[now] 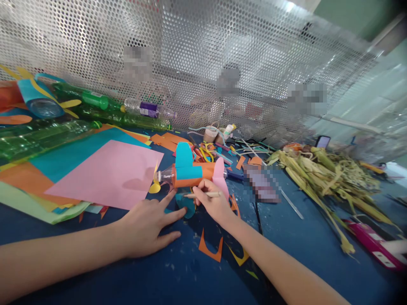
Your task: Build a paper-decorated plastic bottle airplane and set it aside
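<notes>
My right hand (210,201) pinches a beige pencil (213,194), its tip over a rounded blue paper piece (187,207) on the table. Spread out flat, my left hand (152,224) has two fingertips at that piece's left edge. Just beyond both hands lies a small plastic bottle (168,176) made up like an airplane. It has an orange paper wrap (206,170), an upright blue wing (183,156), pink tail pieces (219,180) and a yellow propeller (155,186) at its cap. My right hand partly covers its near side.
Stacked colored paper (111,169) lies left, with green bottles (47,135) behind. Orange scraps (211,250) are near my right forearm. Dried corn husks (318,182), a pink tool (375,243) and a clear stick (291,203) lie right. A perforated metal screen (190,51) stands behind.
</notes>
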A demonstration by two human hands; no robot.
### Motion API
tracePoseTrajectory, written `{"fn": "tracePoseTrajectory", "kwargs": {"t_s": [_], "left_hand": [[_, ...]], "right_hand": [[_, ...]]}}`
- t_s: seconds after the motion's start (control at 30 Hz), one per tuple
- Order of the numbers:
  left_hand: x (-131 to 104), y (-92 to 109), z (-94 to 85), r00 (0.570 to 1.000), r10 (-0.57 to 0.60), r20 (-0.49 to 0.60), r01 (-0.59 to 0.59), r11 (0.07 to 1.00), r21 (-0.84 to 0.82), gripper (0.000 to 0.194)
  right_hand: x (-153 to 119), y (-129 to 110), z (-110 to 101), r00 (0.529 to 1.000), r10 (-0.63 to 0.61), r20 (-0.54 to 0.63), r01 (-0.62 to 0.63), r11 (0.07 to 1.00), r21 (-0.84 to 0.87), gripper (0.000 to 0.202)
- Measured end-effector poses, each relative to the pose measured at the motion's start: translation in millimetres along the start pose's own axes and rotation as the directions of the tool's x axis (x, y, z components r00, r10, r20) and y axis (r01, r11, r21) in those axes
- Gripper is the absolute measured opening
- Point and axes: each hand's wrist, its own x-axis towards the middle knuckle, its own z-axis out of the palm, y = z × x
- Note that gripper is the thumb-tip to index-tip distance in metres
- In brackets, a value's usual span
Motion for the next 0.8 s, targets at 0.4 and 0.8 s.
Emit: {"fn": "tracePoseTrajectory", "kwargs": {"t_s": [0.4,0.8], "left_hand": [[0.6,1.2,-3.7,1.000,0.007,-0.001,-0.007,1.000,-0.011,0.050],[-0.7,1.0,0.3,0.999,0.013,-0.053,-0.013,1.000,0.005,0.048]], "right_hand": [[0.1,-0.6,-0.5,1.000,-0.014,-0.014,0.013,0.999,-0.030,0.026],[-0.8,-3.3,0.0,0.999,0.012,-0.037,-0.013,1.000,-0.006,0.025]]}}
